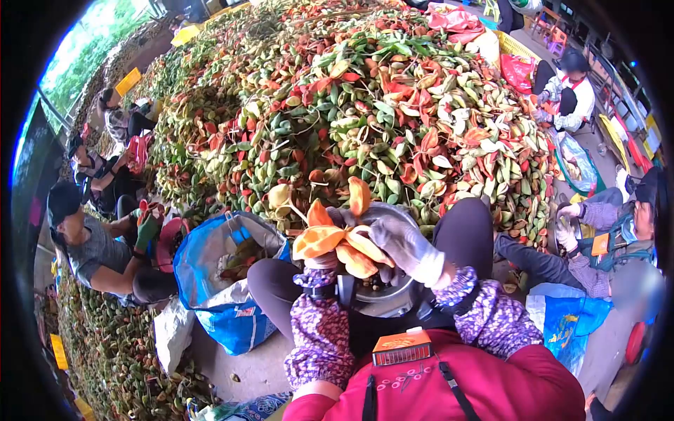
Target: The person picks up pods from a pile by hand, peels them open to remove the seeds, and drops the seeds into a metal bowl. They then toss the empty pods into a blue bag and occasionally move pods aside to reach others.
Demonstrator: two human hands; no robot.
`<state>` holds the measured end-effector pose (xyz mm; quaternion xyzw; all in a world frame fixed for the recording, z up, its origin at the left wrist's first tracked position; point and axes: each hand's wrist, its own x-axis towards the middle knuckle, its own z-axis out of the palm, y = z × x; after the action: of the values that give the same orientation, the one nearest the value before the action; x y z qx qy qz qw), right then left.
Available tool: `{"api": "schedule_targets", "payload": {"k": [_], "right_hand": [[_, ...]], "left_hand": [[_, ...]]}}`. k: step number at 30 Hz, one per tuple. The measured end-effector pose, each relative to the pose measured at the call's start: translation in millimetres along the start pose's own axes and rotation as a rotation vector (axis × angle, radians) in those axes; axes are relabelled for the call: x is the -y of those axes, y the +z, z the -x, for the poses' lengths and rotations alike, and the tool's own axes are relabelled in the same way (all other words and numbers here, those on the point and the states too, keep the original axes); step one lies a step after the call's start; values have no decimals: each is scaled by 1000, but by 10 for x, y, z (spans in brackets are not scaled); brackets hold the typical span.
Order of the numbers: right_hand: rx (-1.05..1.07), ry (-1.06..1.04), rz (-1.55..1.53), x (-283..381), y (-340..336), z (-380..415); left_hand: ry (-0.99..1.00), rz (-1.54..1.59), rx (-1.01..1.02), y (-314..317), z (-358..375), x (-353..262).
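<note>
A cluster of split orange seed pods (319, 242) is held up in front of me over a round metal basin (385, 309) between my legs. My left hand (324, 261), gloved and mostly covered by the pods, is closed around the cluster from below. From the right, my right hand (407, 247) in a grey and white glove has its fingers bent against the right-hand pods; its fingertips are partly hidden. Small dark seeds (375, 284) lie in the basin under the pods.
A huge heap of green, yellow and red pods (337, 119) rises ahead. A blue and white bag (228, 295) with pods stands at my left, another blue bag (565, 323) at my right. People sit around the heap, one person (105, 245) left, another (597, 224) right.
</note>
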<state>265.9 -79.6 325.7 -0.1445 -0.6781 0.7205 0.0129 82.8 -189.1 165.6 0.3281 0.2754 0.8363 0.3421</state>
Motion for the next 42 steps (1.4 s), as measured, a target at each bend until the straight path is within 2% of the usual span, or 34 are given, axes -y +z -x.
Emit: {"api": "schedule_targets", "payload": {"k": [1, 2, 4, 6, 7, 8, 9, 11, 12, 13, 14, 15, 17, 18, 19, 20, 21, 22, 23, 24, 25, 27, 28, 29, 31, 32, 34, 35, 37, 38, 39, 42], "right_hand": [[-16, -8, -83, -152, 9, -99], [2, -142, 32, -364, -61, -268], [33, -290, 85, -522, -185, -481], [90, -335, 114, -681, -250, -642], [154, -256, 112, -781, -282, -716], [216, -130, 85, -891, -278, -780], [262, 1, 35, -985, -260, -844], [321, 190, -153, -1103, -248, -928], [337, 270, -263, -1124, -245, -947], [346, 353, -369, -1157, -245, -969], [285, -276, 119, -1210, -270, -995], [291, -315, 226, -1329, -345, -982], [344, -253, 349, -1588, -448, -1037], [346, -274, 423, -1701, -494, -1094], [277, -411, 510, -1818, -504, -1147], [188, -545, 607, -1942, -513, -1199], [81, -667, 703, -2008, -510, -1242], [42, -493, 494, -2079, -518, -1241], [22, -220, 297, -1677, -446, -1179], [-51, 39, 83, -1229, -365, -1110], [-29, -184, -43, -1517, -372, -1179], [-94, -392, 11, -1210, -267, -1033], [-43, -507, 259, -1076, -313, -989], [39, -499, 173, -1051, -278, -1033], [44, -361, 299, -970, -262, -1015], [40, -355, 296, -980, -255, -1014], [20, -346, 384, -1011, -266, -1037], [45, -287, 351, -1052, -276, -1050], [162, -38, 343, -1027, -334, -1093], [189, -67, 420, -1186, -353, -1146], [277, 13, 624, -1196, -305, -1189], [168, -59, 583, -1510, -252, -1214]], "left_hand": [[-36, 113, -48, -517, 177, 180], [-66, 228, -100, -1024, 350, 356], [-161, -8, -173, -171, 133, -416], [-234, -643, -22, 348, -169, -854], [-322, -730, 47, 464, -257, -956], [-272, -932, 16, 707, -344, -1029], [-259, -954, 76, 643, -380, -979], [-110, -1241, 237, 550, -475, -885], [-106, -1307, 313, 543, -518, -880], [-139, -1230, 287, 480, -519, -803], [-186, -1208, 243, 361, -483, -709], [-232, -1184, 200, 265, -462, -620], [-298, -1057, 173, 182, -424, -474], [-259, -1096, 216, 170, -439, -425], [-220, -1134, 251, 158, -462, -371], [-271, -1049, 216, 245, -502, -372], [-298, -1102, 215, 205, -516, -344], [-332, -1019, 133, 168, -523, -318], [-365, -938, 50, 119, -527, -297], [-541, -787, -57, -79, -517, -238], [-512, -710, -81, -195, -513, -251], [-400, -500, -177, -337, -528, -304], [-375, -298, -138, -740, -450, -169], [-267, -206, -310, -668, -470, -118], [-356, -154, -194, -774, -415, -161], [-363, -152, -194, -735, -412, -148], [-389, -388, -267, -655, -431, -104], [-392, -384, -270, -726, -427, -47], [-546, -252, -283, -973, -338, 113], [-544, -381, -254, -721, -412, 27], [-542, -509, -228, -459, -490, -64], [-466, -696, -103, -608, -550, 2]]}}
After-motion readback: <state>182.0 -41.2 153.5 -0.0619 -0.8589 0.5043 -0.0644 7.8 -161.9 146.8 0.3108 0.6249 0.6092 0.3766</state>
